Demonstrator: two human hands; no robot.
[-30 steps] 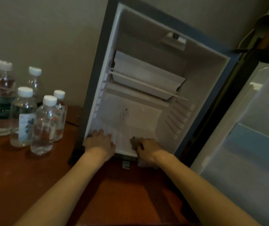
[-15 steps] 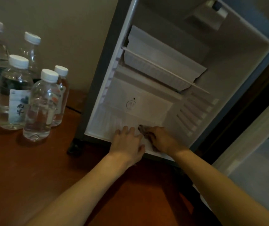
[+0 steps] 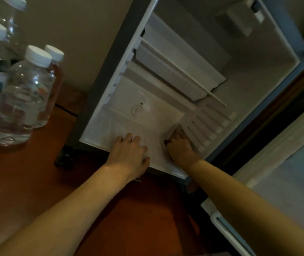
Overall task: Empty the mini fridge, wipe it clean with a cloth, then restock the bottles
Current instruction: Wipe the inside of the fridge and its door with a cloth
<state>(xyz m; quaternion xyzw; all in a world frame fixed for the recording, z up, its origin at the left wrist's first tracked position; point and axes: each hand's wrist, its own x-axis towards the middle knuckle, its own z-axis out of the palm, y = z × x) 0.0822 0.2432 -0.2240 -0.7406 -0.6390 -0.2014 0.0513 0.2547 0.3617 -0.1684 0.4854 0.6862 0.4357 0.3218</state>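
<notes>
The mini fridge (image 3: 258,74) stands open with nothing inside. My left hand (image 3: 131,153) lies flat with straight fingers on the front of the fridge floor (image 3: 107,132). My right hand (image 3: 179,145) is further in, by the right wall, its fingers curled on a white cloth (image 3: 157,154) spread over the floor between the two hands. The cloth is hard to tell from the white floor. Several water bottles with white caps, the nearest one (image 3: 21,100) among them, stand on the wooden table (image 3: 27,182) left of the fridge.
The fridge door (image 3: 286,182) hangs open on the right, close to my right forearm. A white shelf (image 3: 180,71) sits tilted in the upper half of the fridge. Ribbed shelf rails (image 3: 208,126) line the right wall. A beige wall rises behind the bottles.
My left hand slid right along the fridge floor toward the middle. My right hand moved with the cloth deeper toward the right wall. The view came closer and tilted.
</notes>
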